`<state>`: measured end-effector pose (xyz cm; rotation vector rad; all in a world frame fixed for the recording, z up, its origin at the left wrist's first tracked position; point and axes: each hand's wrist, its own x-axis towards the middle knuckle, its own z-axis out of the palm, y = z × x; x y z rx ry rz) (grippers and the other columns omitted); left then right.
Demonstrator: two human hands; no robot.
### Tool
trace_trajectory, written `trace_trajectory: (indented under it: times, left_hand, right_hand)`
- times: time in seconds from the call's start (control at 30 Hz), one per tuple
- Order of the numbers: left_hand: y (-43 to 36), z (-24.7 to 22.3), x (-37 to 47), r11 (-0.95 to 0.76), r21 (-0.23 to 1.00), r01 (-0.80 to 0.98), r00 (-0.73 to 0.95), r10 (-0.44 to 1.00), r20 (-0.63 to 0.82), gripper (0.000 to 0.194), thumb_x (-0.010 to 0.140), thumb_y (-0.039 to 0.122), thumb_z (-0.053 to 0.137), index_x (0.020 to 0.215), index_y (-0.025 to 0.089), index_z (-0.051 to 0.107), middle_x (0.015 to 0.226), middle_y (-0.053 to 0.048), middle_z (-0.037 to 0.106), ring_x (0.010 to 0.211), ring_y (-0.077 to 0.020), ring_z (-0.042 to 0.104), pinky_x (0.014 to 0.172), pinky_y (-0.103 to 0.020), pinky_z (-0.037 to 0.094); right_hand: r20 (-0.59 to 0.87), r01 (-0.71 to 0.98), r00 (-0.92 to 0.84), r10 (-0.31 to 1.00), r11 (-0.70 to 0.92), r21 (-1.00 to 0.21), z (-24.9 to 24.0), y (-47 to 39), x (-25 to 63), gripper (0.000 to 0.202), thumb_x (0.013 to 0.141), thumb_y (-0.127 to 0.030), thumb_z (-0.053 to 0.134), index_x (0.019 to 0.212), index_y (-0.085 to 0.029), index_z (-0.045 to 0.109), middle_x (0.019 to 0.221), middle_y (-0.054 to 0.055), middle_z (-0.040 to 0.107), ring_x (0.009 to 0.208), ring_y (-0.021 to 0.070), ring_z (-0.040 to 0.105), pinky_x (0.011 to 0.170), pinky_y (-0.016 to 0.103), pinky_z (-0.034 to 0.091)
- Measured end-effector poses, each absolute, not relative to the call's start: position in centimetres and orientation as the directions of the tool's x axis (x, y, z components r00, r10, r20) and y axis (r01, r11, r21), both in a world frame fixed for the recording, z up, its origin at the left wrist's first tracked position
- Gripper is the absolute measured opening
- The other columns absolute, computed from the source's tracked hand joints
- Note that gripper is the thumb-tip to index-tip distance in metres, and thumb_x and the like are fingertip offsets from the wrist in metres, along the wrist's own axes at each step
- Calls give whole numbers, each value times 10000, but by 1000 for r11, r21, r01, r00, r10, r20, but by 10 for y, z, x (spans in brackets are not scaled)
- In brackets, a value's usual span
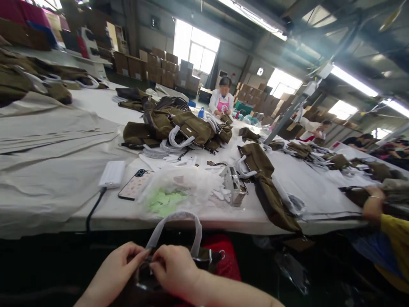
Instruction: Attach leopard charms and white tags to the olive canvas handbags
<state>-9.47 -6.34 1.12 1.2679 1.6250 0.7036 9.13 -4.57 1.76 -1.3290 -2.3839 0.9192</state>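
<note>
Pinching a bag (pixel 204 255), left hand (pixel 119 265), right hand (pixel 175 269), gripped part hidden, underside dark.

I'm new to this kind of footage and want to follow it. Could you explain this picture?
There is no machine: the camera sits on a person's head and looks forward and down at their bare left hand and right hand. Both pinch at a dark bag near the foot of its pale handle; details there are too dark to see. Beyond, on a white-covered table, lie a phone, a white box with a dark cable, a plastic bag with green pieces, and heaped olive-brown bags. The yellow sleeve at far right is another person's.
</note>
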Motion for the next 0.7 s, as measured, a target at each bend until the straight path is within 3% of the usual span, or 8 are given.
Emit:
trace_trajectory:
  times: [0.17, 0.27, 0.43, 0.5, 0.6, 0.7]
  left_hand:
    - [-73, 17, -89, 135, 848, 512, 3, 987, -159, 324, 776, 502, 562, 671, 210, 656, 722, -34, 674, 709, -214, 642, 669, -297, 493]
    - [-78, 21, -88, 92, 844, 528, 10, 993, -114, 302, 801, 457, 552, 663, 208, 653, 738, -38, 664, 720, -204, 635, 678, -297, 489]
    - [-79, 22, -90, 147, 821, 552, -134, 987, -87, 294, 797, 449, 567, 690, 193, 665, 739, -50, 670, 723, -208, 634, 676, -308, 480]
    - [-80, 23, -90, 141, 824, 548, -198, 980, -36, 286, 802, 438, 568, 700, 188, 663, 745, -50, 665, 727, -202, 631, 684, -305, 479]
    - [-82, 32, -86, 68, 846, 529, -232, 971, 67, 287, 829, 429, 551, 730, 185, 665, 778, -46, 654, 743, -187, 624, 701, -292, 482]
    - [-83, 44, -79, 7, 857, 514, -216, 969, 121, 315, 856, 442, 526, 739, 183, 661, 815, -52, 650, 785, -186, 621, 739, -281, 492]
  right_hand:
    - [97, 568, -520, 849, 428, -703, 13, -45, 90, 238, 815, -204, 617, 1041, -198, 688, 919, 44, 717, 825, 179, 669, 767, 258, 502]
    - [73, 533, -578, 813, 444, -720, 12, -45, 89, 168, 830, -201, 612, 957, -197, 722, 865, 40, 719, 799, 174, 660, 751, 257, 497]
    - [70, 477, -594, 801, 421, -771, 12, -48, 91, 150, 877, -216, 581, 869, -195, 729, 876, 48, 723, 825, 169, 654, 787, 267, 487]
    - [52, 453, -564, 824, 362, -814, 13, -48, 91, 159, 878, -218, 574, 934, -187, 719, 868, 47, 717, 793, 160, 646, 775, 266, 489]
    - [-46, 431, -523, 851, 218, -876, 14, -48, 89, 244, 856, -245, 594, 1067, -169, 689, 722, 8, 670, 602, 127, 572, 632, 240, 474]
    - [-66, 317, -544, 836, 132, -939, 12, -50, 85, 248, 855, -275, 590, 1044, -166, 709, 733, 6, 669, 605, 118, 558, 621, 226, 469]
